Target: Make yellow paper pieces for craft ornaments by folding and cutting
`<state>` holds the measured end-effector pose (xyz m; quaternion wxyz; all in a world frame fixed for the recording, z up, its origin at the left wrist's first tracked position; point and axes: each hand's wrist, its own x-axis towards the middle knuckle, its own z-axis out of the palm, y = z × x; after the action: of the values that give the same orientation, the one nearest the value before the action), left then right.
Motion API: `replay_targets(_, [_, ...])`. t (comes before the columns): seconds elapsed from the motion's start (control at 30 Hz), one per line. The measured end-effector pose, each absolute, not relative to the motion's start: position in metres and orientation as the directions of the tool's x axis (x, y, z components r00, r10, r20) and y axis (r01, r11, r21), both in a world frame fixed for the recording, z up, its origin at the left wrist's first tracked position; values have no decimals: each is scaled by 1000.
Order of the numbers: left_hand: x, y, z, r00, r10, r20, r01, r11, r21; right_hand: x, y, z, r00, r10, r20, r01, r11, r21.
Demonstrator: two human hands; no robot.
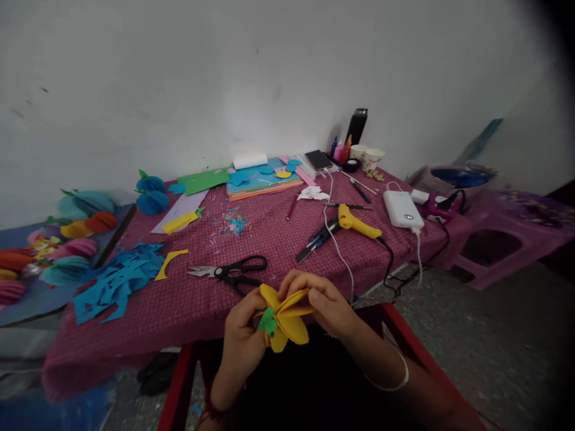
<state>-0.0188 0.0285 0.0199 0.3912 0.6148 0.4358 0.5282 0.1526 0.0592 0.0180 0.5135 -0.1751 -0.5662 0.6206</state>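
Observation:
Between my two hands, just off the table's front edge, is a yellow paper pumpkin (pixel 291 326) made of folded round leaves, with a green paper piece at its centre. My left hand (pixel 242 338) grips it from the left, fingers partly hidden behind the leaves. On the other side, the fingers and thumb of my right hand (pixel 330 305) pinch one of the leaves at the upper right. Black-handled scissors (pixel 231 271) lie with blades apart on the cloth beyond my left hand. A yellow glue gun (pixel 357 221) rests farther right.
Blue paper scraps (pixel 119 278) and a yellow offcut (pixel 169 263) lie to the left. Finished paper shapes (pixel 153 194) stand behind them. Coloured sheets (pixel 265 188) are stacked at the back. A white power bank (pixel 401 209) with trailing cables sits at the right, beside a pink stool (pixel 503 233).

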Motion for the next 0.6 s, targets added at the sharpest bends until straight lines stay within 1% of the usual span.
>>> replay_targets(0.13, [-20,31,22,45,907,419,152,-420,895,148,59,20,-396,870,293,-505,61,-861])
replay_targets(0.23, [-23,33,18,39,865,500,188,-497,847,144,59,23,-383,880,282,-563,19,-826])
replay_targets(0.43, [-26,35,12,56,792,608,264,-599,756,138,58,25,-379,883,276,-617,-19,-787])
replay_targets(0.6, [-28,37,10,63,752,656,274,-645,713,140,58,26,-388,863,323,-605,26,-796])
